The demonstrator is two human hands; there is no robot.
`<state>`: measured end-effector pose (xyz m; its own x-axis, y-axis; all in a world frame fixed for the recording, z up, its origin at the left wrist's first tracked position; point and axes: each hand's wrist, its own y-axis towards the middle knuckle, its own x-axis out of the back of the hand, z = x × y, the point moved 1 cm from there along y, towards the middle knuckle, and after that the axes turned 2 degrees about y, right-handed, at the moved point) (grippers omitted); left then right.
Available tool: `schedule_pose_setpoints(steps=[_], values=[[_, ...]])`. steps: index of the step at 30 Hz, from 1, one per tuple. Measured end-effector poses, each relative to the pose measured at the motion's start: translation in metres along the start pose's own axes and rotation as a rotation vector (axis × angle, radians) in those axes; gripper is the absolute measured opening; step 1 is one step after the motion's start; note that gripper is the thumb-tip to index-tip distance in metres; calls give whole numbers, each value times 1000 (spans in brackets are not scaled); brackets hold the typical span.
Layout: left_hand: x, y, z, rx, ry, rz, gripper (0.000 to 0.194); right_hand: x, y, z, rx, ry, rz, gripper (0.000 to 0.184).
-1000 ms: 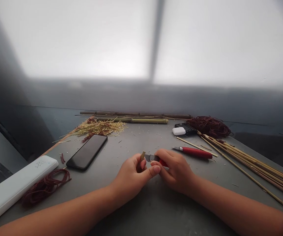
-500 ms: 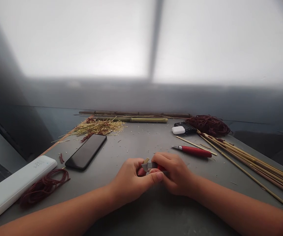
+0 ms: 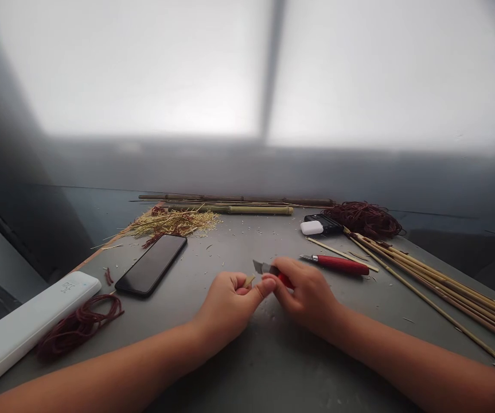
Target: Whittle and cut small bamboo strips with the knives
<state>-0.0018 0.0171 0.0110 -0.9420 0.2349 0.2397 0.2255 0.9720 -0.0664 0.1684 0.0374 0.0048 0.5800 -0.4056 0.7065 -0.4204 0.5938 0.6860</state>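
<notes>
The held blade [image 3: 260, 267] is metal, the phone [image 3: 153, 265] glossy.

Head-worn view, forward and down across the close grey table [image 3: 247, 246]

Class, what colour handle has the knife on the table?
The handle is red, showing best in the head view.

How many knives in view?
2: the held knife in the grip of the right hand, and the loose knife lying on the table beyond that hand. Others may be hidden.
</notes>
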Motion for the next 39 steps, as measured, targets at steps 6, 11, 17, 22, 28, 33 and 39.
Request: schedule_pose_setpoints(steps=[6, 11, 17, 22, 28, 33, 39], values=[[3, 4, 9, -76, -58, 39, 65, 1, 3, -2, 3, 58, 32, 33], [4, 1, 9, -122, 3, 124, 56, 2, 4, 1, 88, 217, 179, 24], [4, -1, 7, -165, 40, 176, 41, 3, 4, 2, 107, 271, 230, 19], [4, -2, 3, -160, 92, 163, 39, 3, 3, 4, 143, 254, 190, 20], [4, -2, 3, -156, 105, 135, 43, 5, 2, 4, 189, 160, 118, 24], [3, 0, 6, -160, 27, 182, 46, 3, 2, 3, 185, 168, 117, 24], [4, 2, 10, -129, -56, 188, 50, 4, 3, 2, 155, 304, 213, 24]])
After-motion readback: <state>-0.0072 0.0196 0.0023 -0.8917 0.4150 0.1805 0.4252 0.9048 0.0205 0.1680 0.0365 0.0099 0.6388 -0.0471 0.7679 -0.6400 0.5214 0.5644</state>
